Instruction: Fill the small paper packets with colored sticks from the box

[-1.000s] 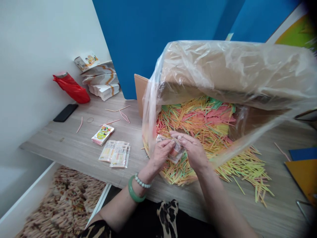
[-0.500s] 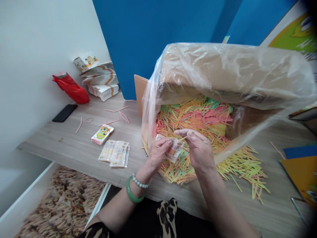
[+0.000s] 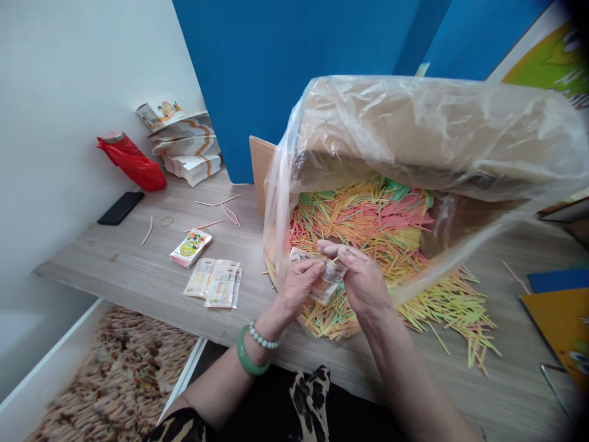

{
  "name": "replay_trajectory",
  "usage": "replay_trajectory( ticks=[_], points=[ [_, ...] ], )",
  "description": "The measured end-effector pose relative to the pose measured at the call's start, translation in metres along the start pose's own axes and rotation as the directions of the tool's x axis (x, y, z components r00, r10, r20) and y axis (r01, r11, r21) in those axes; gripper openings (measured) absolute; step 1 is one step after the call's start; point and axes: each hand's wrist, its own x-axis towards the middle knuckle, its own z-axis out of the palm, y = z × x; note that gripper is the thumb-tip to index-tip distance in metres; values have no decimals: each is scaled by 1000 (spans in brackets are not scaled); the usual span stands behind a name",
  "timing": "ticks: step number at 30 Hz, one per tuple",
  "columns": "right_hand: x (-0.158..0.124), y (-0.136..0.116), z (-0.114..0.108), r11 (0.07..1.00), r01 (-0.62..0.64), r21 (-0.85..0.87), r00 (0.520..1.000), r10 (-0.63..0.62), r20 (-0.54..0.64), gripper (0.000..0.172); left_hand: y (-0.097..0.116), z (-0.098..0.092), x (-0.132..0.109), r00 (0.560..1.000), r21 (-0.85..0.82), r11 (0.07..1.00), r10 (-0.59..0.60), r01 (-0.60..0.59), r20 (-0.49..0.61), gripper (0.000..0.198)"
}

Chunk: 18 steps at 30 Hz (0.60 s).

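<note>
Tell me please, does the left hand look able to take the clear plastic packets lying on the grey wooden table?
Probably yes: the clear plastic packets lie near the left hand, and the way looks free. But this hand pinches another clear, printed plastic packet, so it may need to release it first.

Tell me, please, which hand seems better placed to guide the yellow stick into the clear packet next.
Probably the right hand: it appears to hold the yellow stick at the clear packet, which the left hand pinches.
</note>
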Motion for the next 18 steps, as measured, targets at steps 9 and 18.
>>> replay_trajectory(
  ticks=[9,18],
  points=[
    [2,5,1,999,-40,-3,999,40,0,16,3,3,-1,1000,-41,999,-20,20,-1,41],
    [-4,0,-17,965,-62,-256,994,83,70,37,8,-7,-1,998,-27,999,25,-27,-50,43]
  ],
)
